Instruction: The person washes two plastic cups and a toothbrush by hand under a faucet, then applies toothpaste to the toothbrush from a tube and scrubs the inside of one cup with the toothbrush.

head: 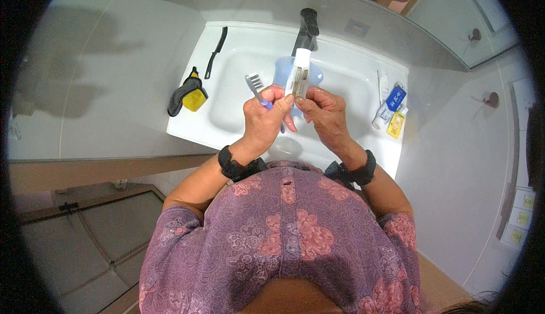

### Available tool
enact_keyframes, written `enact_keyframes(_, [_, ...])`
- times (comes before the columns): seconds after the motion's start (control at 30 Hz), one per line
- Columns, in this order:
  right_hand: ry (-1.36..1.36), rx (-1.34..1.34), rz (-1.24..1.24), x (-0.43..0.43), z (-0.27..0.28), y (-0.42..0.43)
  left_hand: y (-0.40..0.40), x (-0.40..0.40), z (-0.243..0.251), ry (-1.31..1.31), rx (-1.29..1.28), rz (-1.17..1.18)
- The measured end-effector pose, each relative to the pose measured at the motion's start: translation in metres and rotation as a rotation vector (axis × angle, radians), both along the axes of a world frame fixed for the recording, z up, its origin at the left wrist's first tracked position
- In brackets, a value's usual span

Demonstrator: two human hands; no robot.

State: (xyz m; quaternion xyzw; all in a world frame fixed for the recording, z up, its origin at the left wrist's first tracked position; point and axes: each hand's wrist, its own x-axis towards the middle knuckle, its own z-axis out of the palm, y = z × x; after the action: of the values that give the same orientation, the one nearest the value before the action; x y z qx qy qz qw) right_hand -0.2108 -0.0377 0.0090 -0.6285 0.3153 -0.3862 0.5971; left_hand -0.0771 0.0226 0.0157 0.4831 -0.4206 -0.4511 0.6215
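My left hand [265,111] grips a purple-and-grey toothbrush [259,91], its white and dark bristles raised to the left of the fingers. Its thumb also presses the lower end of a white toothpaste tube [299,77]. From the other side, my right hand [327,108] pinches that same end. The tube stands cap up between both hands, and its white cap is on. Behind it, partly hidden, a translucent blue plastic cup [281,70] is in the white washbasin [230,97] below the black faucet [307,26].
On the basin's left rim lie a black comb [216,52] and a grey-and-yellow cloth item [193,97]. Several tubes, including a blue-and-white tube [395,99], and a yellow packet [396,125] rest on the right rim. A mirror [425,20] rises behind the faucet.
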Motion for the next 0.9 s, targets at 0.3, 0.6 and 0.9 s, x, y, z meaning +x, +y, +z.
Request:
enact_keyframes(0.3, [0.064, -0.099, 0.013, -0.005, 0.005, -0.002, -0.003, 0.001, -0.007, -0.094, -0.072, -0.035])
enact_keyframes(0.6, [0.034, -0.098, 0.042, -0.005, 0.002, 0.001, -0.005, 0.004, -0.015, -0.248, -0.185, -0.040])
enact_keyframes(0.9, [0.081, -0.265, 0.024, -0.008, 0.003, 0.004, -0.006, 0.003, -0.018, -0.313, -0.305, 0.001])
